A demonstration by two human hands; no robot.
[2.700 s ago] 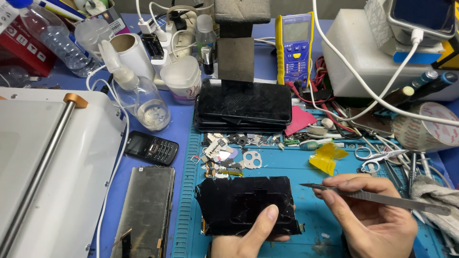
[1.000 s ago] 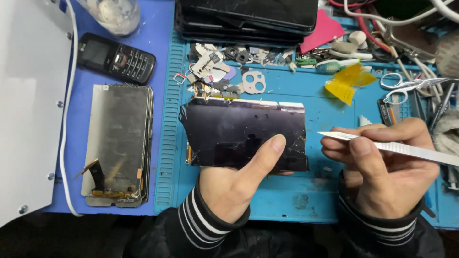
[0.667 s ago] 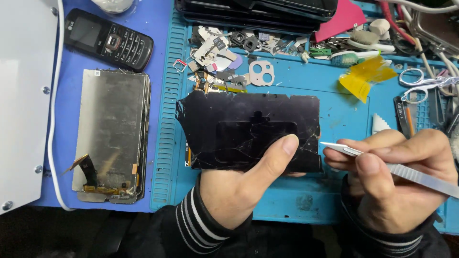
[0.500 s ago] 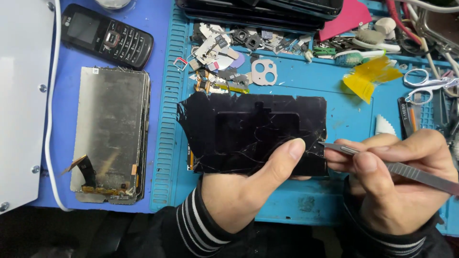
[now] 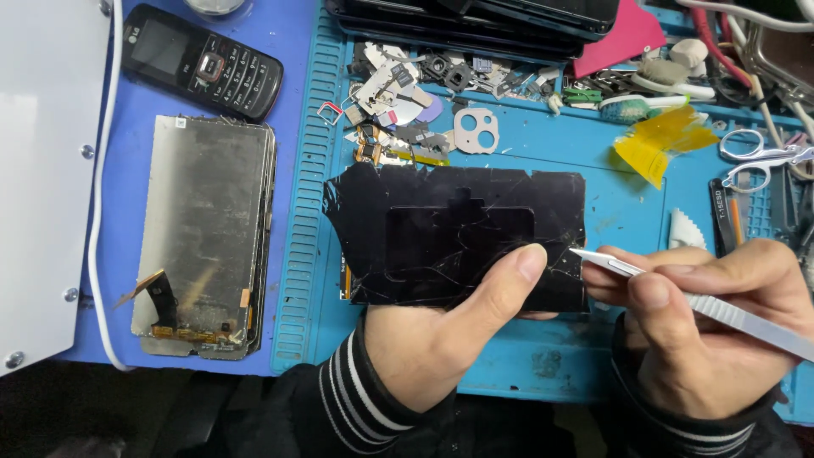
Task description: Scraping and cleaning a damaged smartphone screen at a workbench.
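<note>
My left hand (image 5: 441, 339) clamps the black panel (image 5: 458, 233) steady; my right hand (image 5: 704, 339), pinching the metal blade (image 5: 678, 293), should slide it flat under the panel's right edge.

Bright, even light falls from above; shadows are soft and short. The blue mat (image 5: 543, 161) is crisp at centre. Faint sheen streaks the black panel (image 5: 458, 233). Lower frame edge falls dark, upper right corner slightly soft.

the left hand (image 5: 441, 348) hides the black panel's (image 5: 458, 233) lower edge (fingers (image 5: 500, 284) unseen beneath).
</note>
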